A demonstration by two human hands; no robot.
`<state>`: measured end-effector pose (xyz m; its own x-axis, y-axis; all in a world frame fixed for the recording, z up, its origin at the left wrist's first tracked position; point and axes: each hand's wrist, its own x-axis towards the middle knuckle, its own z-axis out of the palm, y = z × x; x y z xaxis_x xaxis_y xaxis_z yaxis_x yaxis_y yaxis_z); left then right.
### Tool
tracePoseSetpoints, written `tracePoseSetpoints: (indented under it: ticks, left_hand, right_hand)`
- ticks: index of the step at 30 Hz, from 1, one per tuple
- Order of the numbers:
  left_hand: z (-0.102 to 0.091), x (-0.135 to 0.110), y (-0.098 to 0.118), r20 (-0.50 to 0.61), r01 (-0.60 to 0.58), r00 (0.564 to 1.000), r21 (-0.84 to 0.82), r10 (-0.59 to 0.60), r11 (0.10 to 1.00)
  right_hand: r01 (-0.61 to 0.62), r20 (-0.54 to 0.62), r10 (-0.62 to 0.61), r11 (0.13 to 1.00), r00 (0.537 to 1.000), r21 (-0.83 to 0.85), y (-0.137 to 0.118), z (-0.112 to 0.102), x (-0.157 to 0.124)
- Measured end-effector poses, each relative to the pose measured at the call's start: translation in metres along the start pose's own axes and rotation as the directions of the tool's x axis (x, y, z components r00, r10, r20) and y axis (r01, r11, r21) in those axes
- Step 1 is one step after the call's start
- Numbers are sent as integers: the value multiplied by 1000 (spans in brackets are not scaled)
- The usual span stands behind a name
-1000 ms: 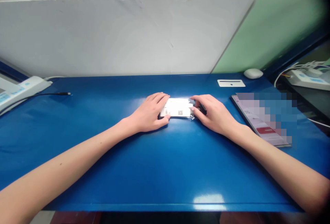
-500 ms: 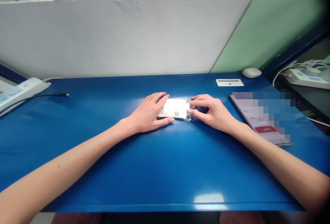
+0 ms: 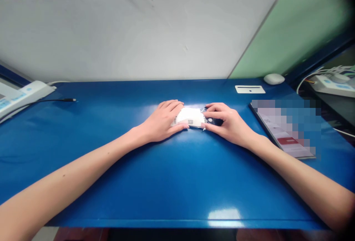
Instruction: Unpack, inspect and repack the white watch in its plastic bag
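A small flat white packet (image 3: 190, 114) with a printed square code lies on the blue table in front of me, its surface shiny and slightly rumpled. My left hand (image 3: 162, 122) covers its left end, thumb along the near edge and fingers over the far edge. At the other end, clear plastic wrap (image 3: 203, 111) shows, and my right hand (image 3: 231, 122) grips there with thumb and fingertips. Between those fingers is a dark part with a pale round spot (image 3: 210, 120). What lies under the left palm is hidden.
On the right lies a partly blurred tablet-like device (image 3: 287, 140). Behind it are a white slotted card (image 3: 250, 89) and a rounded white object (image 3: 274, 79). A black cable (image 3: 55, 100) and white power strip (image 3: 26, 95) are at left, another strip (image 3: 334, 85) far right.
The packet's white face looks more rumpled, and more of the dark part with the round spot shows by my right fingers. The whole view has shifted slightly.
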<state>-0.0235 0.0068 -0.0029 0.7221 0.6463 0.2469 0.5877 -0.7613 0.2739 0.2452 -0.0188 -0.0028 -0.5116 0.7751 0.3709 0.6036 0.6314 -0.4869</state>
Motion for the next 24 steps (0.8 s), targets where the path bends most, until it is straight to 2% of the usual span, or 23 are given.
tracePoseSetpoints:
  ticks: [4,15,24]
  left_hand:
    - [-1,0,1,-21,-6,1000,-7,6,1000]
    - [0,0,3,-50,21,999,9,-21,1000]
    - [0,-1,4,-61,29,998,-4,-29,1000]
  right_hand:
    - [44,4,-44,999,999,-16,-2,0,0]
    - [35,24,-32,990,999,-139,0,-3,1]
    - [-45,89,55,993,995,-111,4,-18,0]
